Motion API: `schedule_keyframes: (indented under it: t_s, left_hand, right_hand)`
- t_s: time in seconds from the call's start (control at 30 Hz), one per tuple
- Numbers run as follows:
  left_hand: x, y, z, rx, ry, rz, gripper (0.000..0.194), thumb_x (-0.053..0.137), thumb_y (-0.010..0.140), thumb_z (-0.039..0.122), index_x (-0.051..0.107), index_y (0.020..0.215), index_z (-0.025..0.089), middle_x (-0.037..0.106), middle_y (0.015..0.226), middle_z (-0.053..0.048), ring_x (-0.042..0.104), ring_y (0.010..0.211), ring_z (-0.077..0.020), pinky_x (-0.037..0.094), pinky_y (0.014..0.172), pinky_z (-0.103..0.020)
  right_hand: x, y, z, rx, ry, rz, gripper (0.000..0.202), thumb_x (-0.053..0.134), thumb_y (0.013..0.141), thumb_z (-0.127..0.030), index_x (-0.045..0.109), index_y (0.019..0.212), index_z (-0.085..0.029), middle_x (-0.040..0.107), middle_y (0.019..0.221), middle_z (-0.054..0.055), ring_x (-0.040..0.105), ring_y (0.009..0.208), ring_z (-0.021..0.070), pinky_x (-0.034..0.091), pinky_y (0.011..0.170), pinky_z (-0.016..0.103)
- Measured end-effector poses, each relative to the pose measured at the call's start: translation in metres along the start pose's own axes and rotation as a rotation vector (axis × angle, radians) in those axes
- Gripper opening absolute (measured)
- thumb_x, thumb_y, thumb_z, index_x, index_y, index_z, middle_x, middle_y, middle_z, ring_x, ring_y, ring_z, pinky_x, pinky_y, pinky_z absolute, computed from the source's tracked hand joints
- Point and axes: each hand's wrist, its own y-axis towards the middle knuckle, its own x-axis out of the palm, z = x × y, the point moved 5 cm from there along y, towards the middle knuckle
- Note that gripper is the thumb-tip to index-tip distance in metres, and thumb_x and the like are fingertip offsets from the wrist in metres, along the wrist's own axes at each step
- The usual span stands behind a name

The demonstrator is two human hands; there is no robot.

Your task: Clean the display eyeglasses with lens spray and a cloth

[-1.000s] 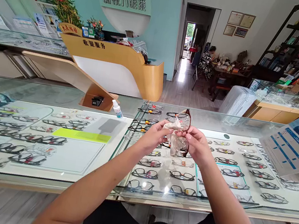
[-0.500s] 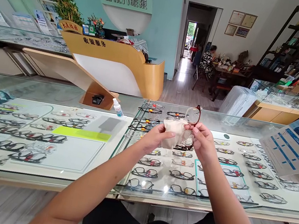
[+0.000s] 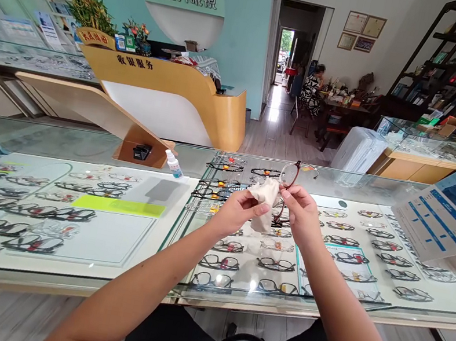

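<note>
My left hand point(image 3: 240, 213) is closed on a cream cleaning cloth point(image 3: 266, 192), bunched between thumb and fingers. My right hand point(image 3: 299, 211) pinches a pair of dark red eyeglasses point(image 3: 297, 174) by the frame. One round lens stands up above the fingers, and a temple sticks out to the right. The cloth lies against the lower part of the glasses and hides much of it. Both hands are held above the glass display case point(image 3: 186, 245). Left of them a small white spray bottle point(image 3: 174, 164) stands on the glass.
Rows of eyeglass frames point(image 3: 275, 265) lie inside the case. A tilted wooden board point(image 3: 130, 127) stands at the left, and a blue-and-white sign point(image 3: 452, 216) on the right. Behind are a curved counter point(image 3: 228, 118), a wrapped suitcase point(image 3: 359, 155) and a seated person point(image 3: 311, 91).
The glasses have turned in my right hand, so a temple now shows at the right. The cloth has shifted over the lower lens. The view has swung slightly right.
</note>
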Motion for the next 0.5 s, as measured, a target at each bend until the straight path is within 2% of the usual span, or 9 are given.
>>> schedule_keyframes:
  t_s: [0.2, 0.37, 0.5]
  left_hand:
    - [0.007, -0.001, -0.003, 0.007, 0.015, 0.028, 0.059, 0.107, 0.056, 0.056, 0.084, 0.092, 0.016, 0.081, 0.094, -0.007, 0.073, 0.094, -0.0259, 0.058, 0.092, -0.039]
    - [0.009, -0.003, -0.004, -0.002, -0.056, 0.062, 0.067, 0.110, 0.054, 0.043, 0.070, 0.101, 0.018, 0.076, 0.091, -0.002, 0.067, 0.082, -0.0176, 0.053, 0.074, -0.029]
    - [0.012, -0.005, -0.004, -0.072, -0.115, 0.027, 0.071, 0.110, 0.056, 0.040, 0.065, 0.107, 0.019, 0.073, 0.091, 0.000, 0.064, 0.078, -0.0150, 0.049, 0.071, -0.026]
  right_hand:
    - [0.006, -0.002, 0.005, 0.050, 0.077, -0.018, 0.037, 0.101, 0.071, -0.053, 0.075, 0.077, -0.029, 0.075, 0.107, 0.001, 0.064, 0.100, 0.0213, 0.052, 0.096, 0.035]
    - [0.011, -0.004, 0.009, 0.133, 0.146, -0.053, 0.038, 0.104, 0.069, -0.052, 0.075, 0.076, -0.027, 0.075, 0.097, 0.000, 0.062, 0.092, 0.0183, 0.050, 0.091, 0.031]
    - [0.014, -0.006, 0.010, 0.186, 0.176, -0.080, 0.041, 0.104, 0.067, -0.052, 0.074, 0.076, -0.026, 0.079, 0.102, 0.001, 0.064, 0.092, 0.0184, 0.052, 0.087, 0.031]
